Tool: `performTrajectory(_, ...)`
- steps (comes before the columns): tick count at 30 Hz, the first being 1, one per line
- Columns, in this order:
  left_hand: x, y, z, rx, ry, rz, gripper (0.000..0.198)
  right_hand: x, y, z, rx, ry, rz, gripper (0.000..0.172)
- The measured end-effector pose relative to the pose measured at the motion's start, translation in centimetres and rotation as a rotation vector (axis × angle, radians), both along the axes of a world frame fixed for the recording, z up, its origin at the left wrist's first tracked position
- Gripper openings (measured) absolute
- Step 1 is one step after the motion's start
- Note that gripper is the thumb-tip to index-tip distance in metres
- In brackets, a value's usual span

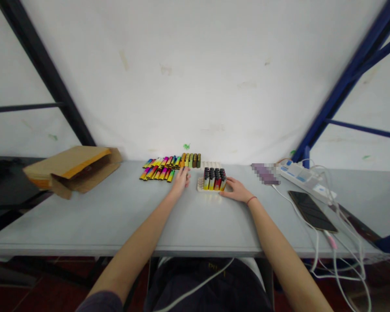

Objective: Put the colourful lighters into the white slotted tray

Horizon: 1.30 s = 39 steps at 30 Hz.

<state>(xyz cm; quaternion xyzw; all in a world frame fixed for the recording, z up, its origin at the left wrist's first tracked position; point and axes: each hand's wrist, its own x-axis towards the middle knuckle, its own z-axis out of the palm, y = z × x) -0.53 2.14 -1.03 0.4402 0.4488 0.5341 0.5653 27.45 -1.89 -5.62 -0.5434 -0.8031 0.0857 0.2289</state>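
Note:
Both my hands lie on a pale grey table (pixel 117 221), and neither holds anything. My left hand (pixel 181 182) rests with its fingertips just to the right of a loose bunch of multicoloured gradient lighters (pixel 157 172). Behind it, a tight row of yellow-to-green lighters (pixel 191 160) stands or lies against the wall. My right hand (pixel 235 190) lies flat against the right side of a cream plastic tray (pixel 199 186). Several lighters with black tops (pixel 214 180) stand upright in the tray's front part, and its back slots (pixel 210 164) show no lighters.
A brown cardboard envelope (pixel 73 169) lies at the table's left end. To the right are a pixelated purple object (pixel 264 173), a white power strip (pixel 300 178), a black smartphone (pixel 312 211) and tangled white cables (pixel 341 225). Black and blue shelf frames (pixel 347 78) stand at both sides.

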Motion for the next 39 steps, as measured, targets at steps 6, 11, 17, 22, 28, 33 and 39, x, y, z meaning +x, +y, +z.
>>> performTrajectory(6, 0.3, -0.4, 0.0, -0.194, -0.023, 0.029, 0.053, 0.0, 0.0, 0.1, -0.014, -0.006, 0.000, 0.064)
performTrajectory(11, 0.6, -0.8, 0.6, -0.204, -0.067, 0.068, 0.039, 0.1, -0.1, 0.1, -0.004, -0.014, 0.004, 0.065)
performTrajectory(17, 0.8, -0.9, 0.6, -0.194, -0.055, 0.102, 0.036, 0.1, -0.1, 0.1, -0.009, -0.014, 0.004, 0.065)
performTrajectory(22, 0.5, -0.7, 0.1, -0.144, -0.086, 0.085, 0.044, 0.1, -0.2, 0.3, -0.024, -0.019, -0.006, 0.066)
performTrajectory(28, 0.5, -0.4, 0.0, -0.161, -0.100, 0.085, 0.039, 0.1, -0.3, 0.4, -0.050, -0.037, -0.005, 0.068)
performTrajectory(33, 0.2, -0.4, 0.0, -0.181, -0.168, 0.136, 0.040, 0.2, -0.3, 0.4, -0.020, -0.012, 0.017, 0.063)
performTrajectory(39, 0.8, 0.8, -0.3, -0.020, -0.092, 0.046, 0.039, 0.1, -0.2, 0.3, -0.014, -0.014, 0.013, 0.063)
